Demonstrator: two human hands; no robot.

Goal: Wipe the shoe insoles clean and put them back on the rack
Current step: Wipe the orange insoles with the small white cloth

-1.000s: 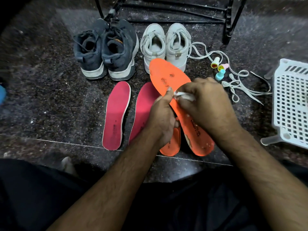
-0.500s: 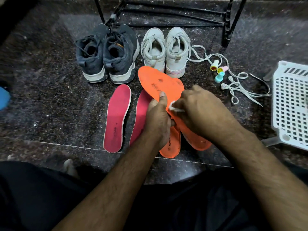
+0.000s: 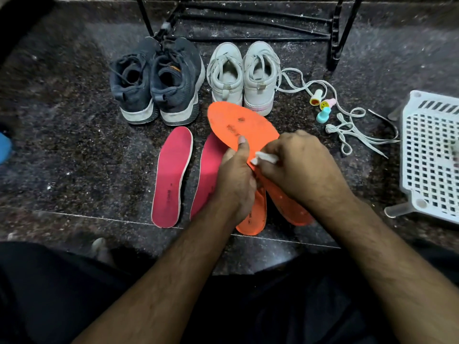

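My left hand (image 3: pixel 236 180) grips an orange insole (image 3: pixel 238 125) at its middle, thumb on top, holding it tilted above the floor. My right hand (image 3: pixel 298 167) pinches a small white wipe (image 3: pixel 265 157) pressed against that insole's surface. The insole shows dark smudges near its toe end. A second orange insole (image 3: pixel 253 217) lies on the floor under my hands, mostly hidden. Two red insoles (image 3: pixel 171 175) lie side by side to the left, the right one (image 3: pixel 208 170) partly covered by my left hand. The black metal rack (image 3: pixel 248 18) stands at the back.
A pair of dark blue sneakers (image 3: pixel 156 80) and a pair of white sneakers (image 3: pixel 243 75) stand in front of the rack. Loose white laces (image 3: pixel 347 127) and three small coloured bottles (image 3: pixel 323 105) lie to the right. A white plastic basket (image 3: pixel 432 155) sits at the far right.
The held orange insole has shifted left and lower in view, its toe end now pointing further left. My right hand with the wipe has slid along it slightly.
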